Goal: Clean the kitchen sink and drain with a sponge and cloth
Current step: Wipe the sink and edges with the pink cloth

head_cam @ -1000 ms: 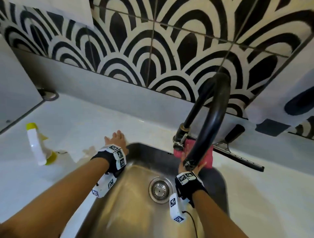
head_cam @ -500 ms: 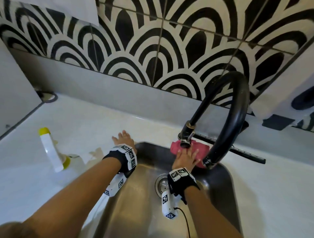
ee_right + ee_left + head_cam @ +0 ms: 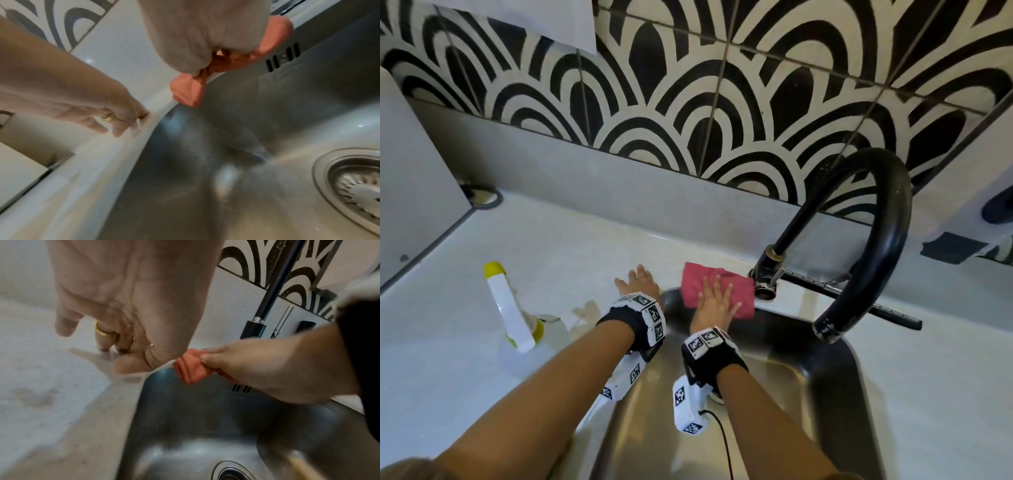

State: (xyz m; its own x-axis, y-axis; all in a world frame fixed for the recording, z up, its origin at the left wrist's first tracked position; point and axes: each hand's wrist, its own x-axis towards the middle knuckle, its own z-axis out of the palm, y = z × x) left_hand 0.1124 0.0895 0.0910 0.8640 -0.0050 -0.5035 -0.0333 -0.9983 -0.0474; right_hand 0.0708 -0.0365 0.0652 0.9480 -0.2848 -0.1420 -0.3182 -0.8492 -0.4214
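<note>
A white bottle (image 3: 507,310) with a yellow cap lay on the pale surface (image 3: 441,342). The left hand (image 3: 635,283) rested there, fingers spread, beside the steel sink (image 3: 835,383). The right hand (image 3: 717,303) pressed the pink cloth (image 3: 695,279) flat-fingered onto the sink's back rim, beside the black tap (image 3: 873,240).

sink (image 3: 835,383): brushed stainless steel, satin sheen, smooth. drain (image 3: 353,183) strainer at its 5 o'clock: same metal, shinier ring. cloth (image 3: 717,291): pink-red soft fabric, matt, creased. counter (image 3: 448,342): pale, smooth, lightly speckled, probably stone or composite, blur hides it. faucet (image 3: 873,240): glossy black coated metal. wall tiles (image 3: 688,102) at 12 o'clock: glazed ceramic. bottle (image 3: 508,308): white plastic, semi-gloss.
</note>
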